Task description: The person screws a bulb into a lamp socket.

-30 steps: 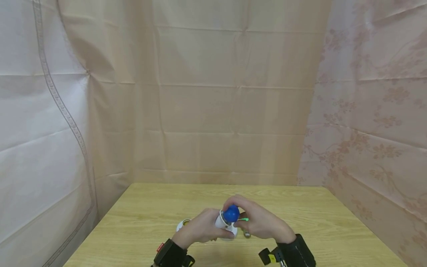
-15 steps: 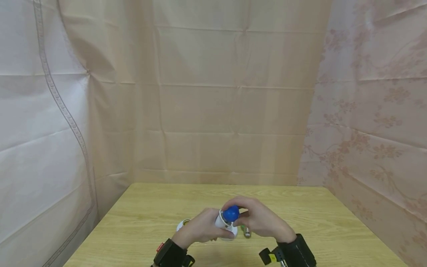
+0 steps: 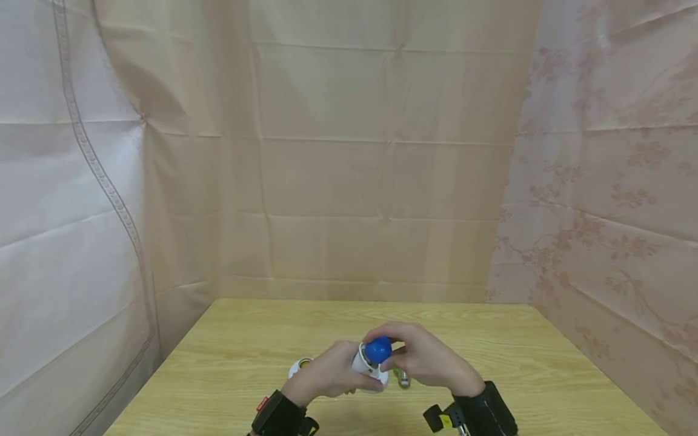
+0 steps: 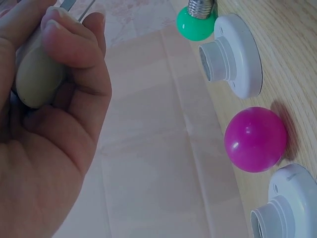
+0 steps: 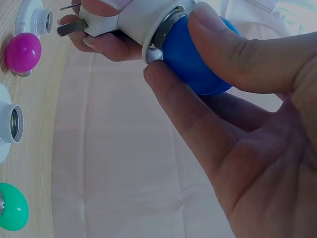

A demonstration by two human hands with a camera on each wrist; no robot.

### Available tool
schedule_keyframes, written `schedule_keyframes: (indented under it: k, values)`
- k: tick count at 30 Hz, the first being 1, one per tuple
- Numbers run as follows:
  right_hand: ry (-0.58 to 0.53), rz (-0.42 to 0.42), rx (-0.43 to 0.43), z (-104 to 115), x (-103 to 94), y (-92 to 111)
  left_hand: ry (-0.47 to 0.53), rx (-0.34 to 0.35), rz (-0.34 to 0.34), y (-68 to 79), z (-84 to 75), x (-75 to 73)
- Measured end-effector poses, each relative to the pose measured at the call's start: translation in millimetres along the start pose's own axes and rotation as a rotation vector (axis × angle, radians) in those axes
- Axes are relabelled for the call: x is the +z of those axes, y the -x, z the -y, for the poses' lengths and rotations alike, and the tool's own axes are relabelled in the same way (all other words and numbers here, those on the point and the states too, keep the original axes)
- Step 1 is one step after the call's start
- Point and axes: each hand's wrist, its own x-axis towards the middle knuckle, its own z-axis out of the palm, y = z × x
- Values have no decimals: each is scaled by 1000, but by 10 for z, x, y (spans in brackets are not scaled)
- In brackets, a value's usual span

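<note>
In the head view my left hand [image 3: 329,369] grips a white plug-in bulb socket [image 3: 360,362], tilted with its mouth toward the right. Two metal prongs [image 5: 72,28] stick out of its back end in the right wrist view. A round blue light bulb [image 5: 195,62] sits at the socket's mouth, with part of its metal screw base showing outside the rim. My right hand [image 3: 428,360] pinches this bulb between thumb and fingers. How deep the base goes into the socket is hidden. Both hands are above the table.
On the wooden table [image 3: 245,327] are two white round lamp holders, a nearer one [image 4: 247,57] and another [image 4: 297,198]. Between them lies a magenta bulb [image 4: 256,140]. A green bulb [image 4: 195,25] lies beyond the first holder. Cloth curtains [image 3: 327,181] hang behind and at both sides.
My right hand has shifted slightly and its fingers have moved a little round the blue bulb. More of the green bulb's metal base shows beneath it. The left hand looks still.
</note>
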Motion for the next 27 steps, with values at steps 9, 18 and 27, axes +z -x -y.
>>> schedule_keyframes:
  k: [9,18,27]
  values:
    - [9,5,15,0,-5,6,-10,4,8,-10,-3,10]
    - [32,14,29,10,-17,2,-41,50,2,-30,13,20]
    - [67,-6,47,13,-30,2,-34,80,-12,-35,35,24]
